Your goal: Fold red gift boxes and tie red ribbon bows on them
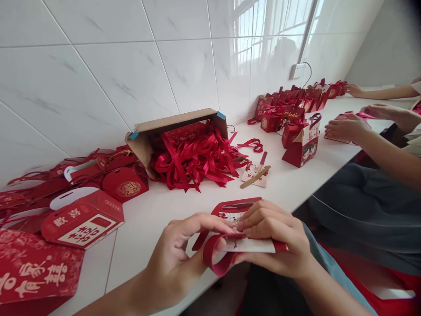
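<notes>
Ribbon (219, 259), red, looped at the near edge of the counter (289, 184), pinched against a flat box blank (237, 215) by both hands. Left hand (174, 259): thumb and forefinger closed on the ribbon. Right hand (272, 239): fingers curled over the blank, holding ribbon and card together. Left of these, folded boxes (82, 221) lie flat. Behind, a tipped carton (174, 125) spills ribbons (197, 160); a stick (255, 177) lies beside it. Farther right, a co-worker's hand (345, 128) near a standing box (301, 147); finished boxes (296, 98) line the wall
</notes>
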The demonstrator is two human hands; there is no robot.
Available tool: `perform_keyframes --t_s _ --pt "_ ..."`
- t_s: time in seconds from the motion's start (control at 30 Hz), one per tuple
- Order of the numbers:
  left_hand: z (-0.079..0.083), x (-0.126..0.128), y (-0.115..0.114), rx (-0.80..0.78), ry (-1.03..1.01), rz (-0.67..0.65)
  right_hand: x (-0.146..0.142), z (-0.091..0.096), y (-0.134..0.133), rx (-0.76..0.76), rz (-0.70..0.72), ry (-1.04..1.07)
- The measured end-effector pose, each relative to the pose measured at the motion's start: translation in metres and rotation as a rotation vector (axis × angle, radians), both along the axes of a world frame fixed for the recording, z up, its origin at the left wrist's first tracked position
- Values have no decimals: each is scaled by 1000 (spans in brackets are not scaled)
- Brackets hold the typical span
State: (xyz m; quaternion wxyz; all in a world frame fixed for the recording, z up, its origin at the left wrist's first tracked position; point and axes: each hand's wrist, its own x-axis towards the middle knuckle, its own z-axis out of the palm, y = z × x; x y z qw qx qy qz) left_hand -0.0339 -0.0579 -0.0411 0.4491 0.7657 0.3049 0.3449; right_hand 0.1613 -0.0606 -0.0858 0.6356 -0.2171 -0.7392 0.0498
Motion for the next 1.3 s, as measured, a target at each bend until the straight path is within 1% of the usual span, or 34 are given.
perform_keyframes --t_s 0.27,0.53,0.67,0.8,0.97,1.1,1.23,1.3 --pt "-3 1 0 -32 -47 7 0 -2 0 6 8 33" --pt "-1 1 0 145 -43 -86 -1 4 -3 5 7 17" --pt "3 0 0 191 -28 -139 -2 4 -2 26 6 28" --pt "8 -1 1 216 -20 -185 0 3 -2 71 -24 -12" --pt "10 -2 1 222 39 -170 5 4 -4 94 -18 -77" --pt "7 -2 -1 199 41 -107 7 5 -5 94 -34 -89" --pt "5 -1 -2 220 33 -119 5 5 -5 90 -45 -88" --pt "3 0 -2 237 32 -101 4 4 -4 87 -42 -71"
